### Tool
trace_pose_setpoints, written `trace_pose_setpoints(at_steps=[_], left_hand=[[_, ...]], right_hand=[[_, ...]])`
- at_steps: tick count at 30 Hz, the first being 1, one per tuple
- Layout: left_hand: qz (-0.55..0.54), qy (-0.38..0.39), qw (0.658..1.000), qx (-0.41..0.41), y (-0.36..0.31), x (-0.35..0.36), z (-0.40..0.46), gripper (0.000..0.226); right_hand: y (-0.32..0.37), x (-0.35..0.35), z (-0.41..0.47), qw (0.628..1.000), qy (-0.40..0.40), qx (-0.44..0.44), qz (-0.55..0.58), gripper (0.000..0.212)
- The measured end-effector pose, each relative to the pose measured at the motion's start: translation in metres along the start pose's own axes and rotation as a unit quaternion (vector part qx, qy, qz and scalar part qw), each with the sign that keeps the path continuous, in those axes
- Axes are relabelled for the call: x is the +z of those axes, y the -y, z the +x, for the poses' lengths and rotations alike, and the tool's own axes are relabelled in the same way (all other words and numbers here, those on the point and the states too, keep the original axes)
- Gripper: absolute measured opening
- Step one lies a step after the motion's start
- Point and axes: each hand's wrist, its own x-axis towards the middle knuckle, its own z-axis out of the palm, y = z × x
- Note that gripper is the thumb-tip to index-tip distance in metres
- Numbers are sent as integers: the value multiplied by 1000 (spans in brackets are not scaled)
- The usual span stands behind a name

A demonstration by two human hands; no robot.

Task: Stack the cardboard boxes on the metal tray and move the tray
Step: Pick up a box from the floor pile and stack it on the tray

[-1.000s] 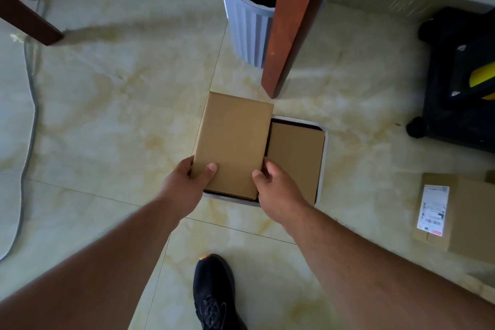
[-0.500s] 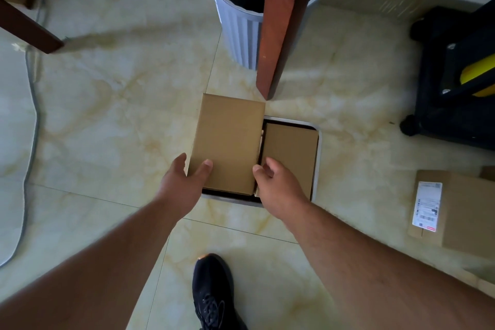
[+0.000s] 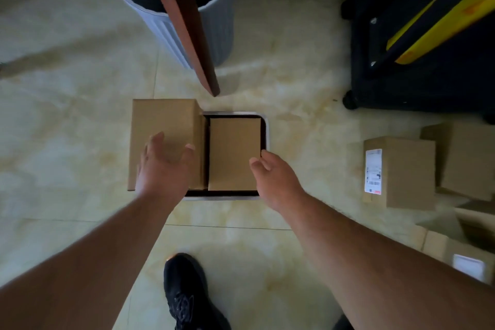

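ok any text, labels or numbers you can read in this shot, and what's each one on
Nothing here is legible.
White shipping label on the box at the right: printed lines and barcodes, too small and blurred to read.
White label on the box at the lower right edge: blurred, no text to make out.
The two boxes on the tray, the bin and the shoe: no print visible.

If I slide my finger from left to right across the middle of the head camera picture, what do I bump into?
Big cardboard box → left hand → smaller cardboard box → right hand → labelled cardboard box.
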Motion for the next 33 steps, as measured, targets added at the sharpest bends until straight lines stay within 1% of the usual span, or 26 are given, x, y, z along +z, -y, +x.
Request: trace_pose_setpoints(at_steps=[1, 2, 3, 4, 5, 8, 10, 16, 25, 33], left_hand=[[8, 7, 1000, 7, -8, 8, -5, 79], [14, 16, 1000, 16, -16, 16, -11, 77], [19, 27, 999, 26, -24, 25, -18, 76], [22, 40, 998, 33, -32, 34, -24, 75], [22, 52, 998, 37, -38, 42, -29, 76], [3, 87, 996, 29, -60, 72, -52, 80], [-4, 110, 994, 19, -75, 92, -68, 80], [11, 171, 985, 36, -114, 154, -115, 77], [19, 218, 975, 52, -152, 238, -165, 76], [43, 253, 965, 46, -173, 310, -203, 76]], right_hand=[[-9, -8, 1, 1000, -7, 7, -1, 28], [-16, -16, 0, 1000, -10, 10, -1, 17], [-23, -25, -1, 1000, -17, 19, 5, 18], [-28, -34, -3, 999, -19, 25, 14, 13], [-34, -43, -6, 999, -22, 26, 22, 13], [-56, -73, -11, 998, -35, 33, 40, 52], [-71, -93, -14, 997, -51, 44, 40, 59], [-119, -152, -22, 990, -98, 68, 75, 60], [-190, -219, -31, 978, -150, 103, 101, 58], [-255, -273, -25, 969, -171, 127, 128, 59]])
